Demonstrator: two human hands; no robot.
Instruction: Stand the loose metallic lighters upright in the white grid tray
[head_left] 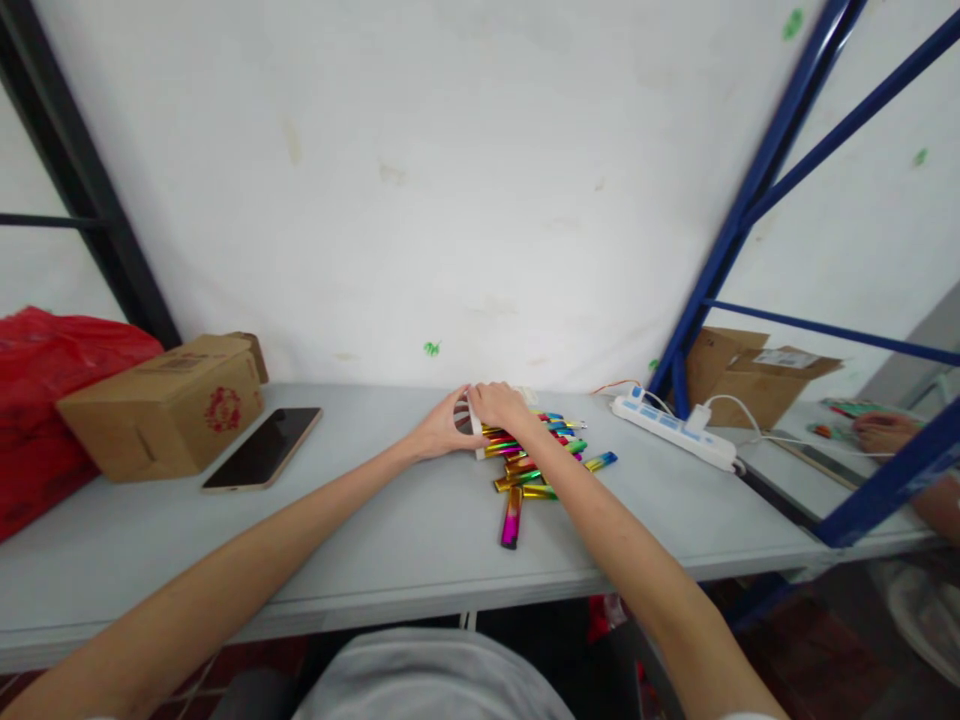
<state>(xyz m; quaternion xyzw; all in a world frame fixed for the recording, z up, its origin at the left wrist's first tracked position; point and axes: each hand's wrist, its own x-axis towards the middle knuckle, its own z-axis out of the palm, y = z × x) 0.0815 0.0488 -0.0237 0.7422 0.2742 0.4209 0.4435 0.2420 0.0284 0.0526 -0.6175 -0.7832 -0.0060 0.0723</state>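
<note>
My left hand [441, 430] curls around the left side of a small white tray or box [476, 428], thumb low and fingers at the top. Over the same piece, my right hand [499, 404] is bent with its fingers together, the tips close to my left fingertips. What the right fingers grip is hidden. Shiny rainbow-coloured lighters [517, 466] lie in a loose pile under and beside my right wrist. One pink and gold lighter [511, 518] lies nearest the table's front edge, and another with a blue end [601, 462] points out to the right.
On the grey table [375, 530] lie a phone [264, 450] and a cardboard box [169, 405] beside a red bag [60, 400]. A power strip [675, 432] and an open carton [757, 380] stand right, near a blue frame [739, 220]. Another person's hand [885, 433] shows beyond it.
</note>
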